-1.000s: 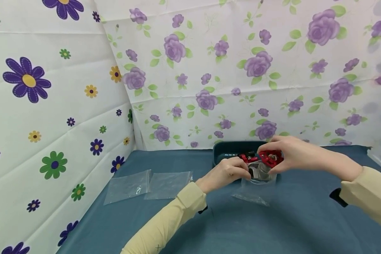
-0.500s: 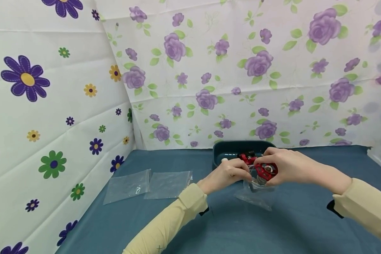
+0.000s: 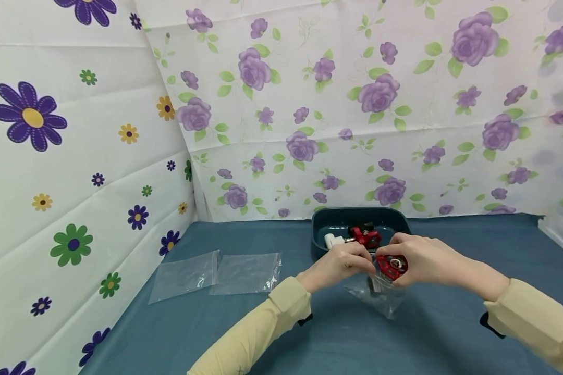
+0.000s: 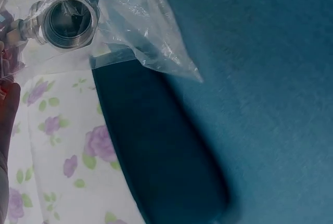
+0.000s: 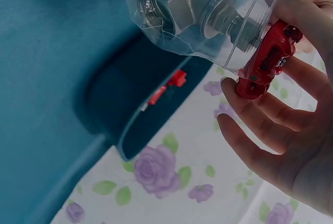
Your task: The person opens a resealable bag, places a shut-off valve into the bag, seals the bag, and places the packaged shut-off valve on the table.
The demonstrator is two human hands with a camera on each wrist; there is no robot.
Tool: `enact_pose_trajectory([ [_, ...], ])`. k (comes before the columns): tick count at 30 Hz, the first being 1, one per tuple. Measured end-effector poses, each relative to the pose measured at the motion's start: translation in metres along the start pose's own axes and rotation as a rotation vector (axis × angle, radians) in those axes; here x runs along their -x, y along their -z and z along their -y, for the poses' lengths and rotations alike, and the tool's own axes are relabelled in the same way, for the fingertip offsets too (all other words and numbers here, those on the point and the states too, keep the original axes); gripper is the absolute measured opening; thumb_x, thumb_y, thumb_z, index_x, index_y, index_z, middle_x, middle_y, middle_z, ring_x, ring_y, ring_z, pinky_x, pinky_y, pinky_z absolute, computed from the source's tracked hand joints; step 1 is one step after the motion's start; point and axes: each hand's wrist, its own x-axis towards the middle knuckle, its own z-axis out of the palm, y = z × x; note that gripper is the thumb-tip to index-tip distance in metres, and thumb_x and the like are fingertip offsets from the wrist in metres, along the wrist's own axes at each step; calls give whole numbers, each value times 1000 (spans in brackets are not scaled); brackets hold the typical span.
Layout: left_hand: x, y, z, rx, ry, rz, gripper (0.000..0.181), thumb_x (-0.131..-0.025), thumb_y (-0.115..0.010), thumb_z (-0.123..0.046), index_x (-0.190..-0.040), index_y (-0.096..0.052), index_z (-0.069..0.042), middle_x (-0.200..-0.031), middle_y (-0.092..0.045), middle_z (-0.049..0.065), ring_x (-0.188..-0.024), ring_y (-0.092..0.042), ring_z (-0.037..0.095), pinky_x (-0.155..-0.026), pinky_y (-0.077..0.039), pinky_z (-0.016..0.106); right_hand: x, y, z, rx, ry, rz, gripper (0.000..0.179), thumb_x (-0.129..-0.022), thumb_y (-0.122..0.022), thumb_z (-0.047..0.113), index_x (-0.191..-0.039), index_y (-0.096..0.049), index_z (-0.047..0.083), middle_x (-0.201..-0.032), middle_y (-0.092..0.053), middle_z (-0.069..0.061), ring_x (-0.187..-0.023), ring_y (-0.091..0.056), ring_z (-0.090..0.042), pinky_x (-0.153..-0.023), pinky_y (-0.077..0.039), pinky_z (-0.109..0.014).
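Note:
A metal gate valve (image 5: pixel 192 8) with a red handwheel (image 5: pixel 268 60) hangs mostly inside a clear zip bag (image 4: pixel 151 31). Its threaded metal end shows through the plastic in both wrist views, while the red wheel sits at the bag's mouth. My right hand (image 3: pixel 429 260) grips the handwheel between thumb and fingers. On the other side of the opening, my left hand (image 3: pixel 342 264) pinches the bag's rim. Bag and valve are held up in front of the dark teal bin (image 3: pixel 315 234).
Inside the bin lie another red-handled valve (image 3: pixel 367 237) and a white fitting (image 3: pixel 332 240). Two flat clear zip bags (image 3: pixel 185 276) lie on the blue tablecloth (image 3: pixel 244 328) at the left. Flowered cloth (image 3: pixel 272 182) hangs behind and along the left side.
My right hand has come down and slightly left, lowering the valve's body into the bag. The bag's bottom now bulges around the metal. My left hand keeps its pinch, slightly lower.

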Motion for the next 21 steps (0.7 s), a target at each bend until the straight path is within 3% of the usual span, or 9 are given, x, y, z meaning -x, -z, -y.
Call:
enact_pose_trajectory([
  [9, 8, -14, 1, 88, 71, 35, 13, -81, -65, -1, -92, -70, -6, -92, -57, 3, -86, -52, 6, -76, -39, 9, 0, -22, -7, -36, -25, 20, 51, -66, -79, 32, -112, -64, 15, -90, -49, 3, -63, -47, -5, -46, -41, -21],
  [16, 11, -18, 1, 59, 65, 49, 12, -81, -66, -2, -91, -71, -7, -92, -57, 3, -85, -52, 7, -76, -38, 8, 0, -33, -9, -70, -54, 15, 51, -66, -79, 31, -112, -63, 15, -88, -48, 4, -63, -46, -6, -45, -41, -22],
  [21, 11, -18, -2, 49, 63, 45, 12, -81, -66, -1, -90, -71, -6, -90, -57, 3, -83, -51, 7, -75, -38, 8, -1, -37, -6, -135, -154, 9, 61, -65, -81, 31, -115, -53, 13, -93, -50, 2, -69, -49, -9, -50, -43, -24],
])
